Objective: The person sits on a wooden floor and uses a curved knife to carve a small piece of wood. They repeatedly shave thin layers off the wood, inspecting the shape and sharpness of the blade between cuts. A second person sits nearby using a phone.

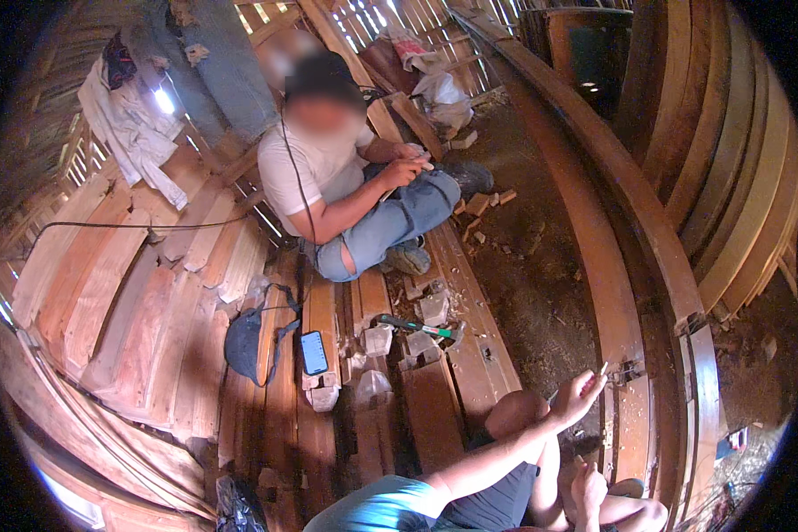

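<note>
My left hand reaches out to the right, its fingers closed on a thin pale stick whose exact kind I cannot tell. The stick stands close to the notched end of a brown wooden beam. Lower down, by my bent knee, my right hand is curled closed. A small tan tip shows above its fingers, but the rest of what it grips is hidden.
A person sits cross-legged on planks, both hands around something small. Nearby lie a phone, a dark strapped bag and a green-and-black handled tool. Long curved boards lean at right; a cable crosses stacked planks.
</note>
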Motion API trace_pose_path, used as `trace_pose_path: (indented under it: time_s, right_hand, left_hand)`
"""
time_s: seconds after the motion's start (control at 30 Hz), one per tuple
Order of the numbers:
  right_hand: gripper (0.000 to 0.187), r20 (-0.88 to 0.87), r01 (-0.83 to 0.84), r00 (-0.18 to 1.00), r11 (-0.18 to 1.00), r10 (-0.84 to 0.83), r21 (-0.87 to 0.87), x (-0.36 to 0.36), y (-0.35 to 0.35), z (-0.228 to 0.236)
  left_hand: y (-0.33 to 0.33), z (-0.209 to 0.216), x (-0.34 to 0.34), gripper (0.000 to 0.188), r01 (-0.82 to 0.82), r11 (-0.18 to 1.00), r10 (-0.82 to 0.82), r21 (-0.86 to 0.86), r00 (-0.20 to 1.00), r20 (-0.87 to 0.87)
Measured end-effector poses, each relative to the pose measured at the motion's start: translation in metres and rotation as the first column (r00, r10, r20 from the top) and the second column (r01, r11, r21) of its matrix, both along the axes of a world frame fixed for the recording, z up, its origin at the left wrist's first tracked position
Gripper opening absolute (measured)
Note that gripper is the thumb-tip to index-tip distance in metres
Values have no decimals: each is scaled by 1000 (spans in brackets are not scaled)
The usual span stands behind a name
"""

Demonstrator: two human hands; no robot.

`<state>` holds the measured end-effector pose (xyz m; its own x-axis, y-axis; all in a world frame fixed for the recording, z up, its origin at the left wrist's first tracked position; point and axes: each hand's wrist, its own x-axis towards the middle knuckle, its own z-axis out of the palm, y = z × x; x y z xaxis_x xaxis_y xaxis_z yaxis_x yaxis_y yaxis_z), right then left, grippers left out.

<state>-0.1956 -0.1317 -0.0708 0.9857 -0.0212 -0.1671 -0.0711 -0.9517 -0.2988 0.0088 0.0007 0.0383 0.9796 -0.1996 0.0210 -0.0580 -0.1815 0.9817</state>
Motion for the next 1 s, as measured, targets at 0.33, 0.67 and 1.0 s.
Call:
trace_pose_path:
  time_s: [0.33, 0.67, 1.0]
  right_hand:
    - [42, 305, 349, 798, 812, -519, 468, 17, 2, 19]
    - [18, -257, 554, 726, 323, -637, 767, 16, -72, -89]
    - [29, 285, 585, 455, 524, -844, 619, 33, -11, -17]
  left_hand:
    - [-16, -51, 1, 33, 47, 999, -46, -12, 995, 86]
    - [-17, -3, -8, 22, 331, 939, -333, 90, 943, 8]
    - [17, -12, -17, 23, 411, 895, -411, 174, 911, -37]
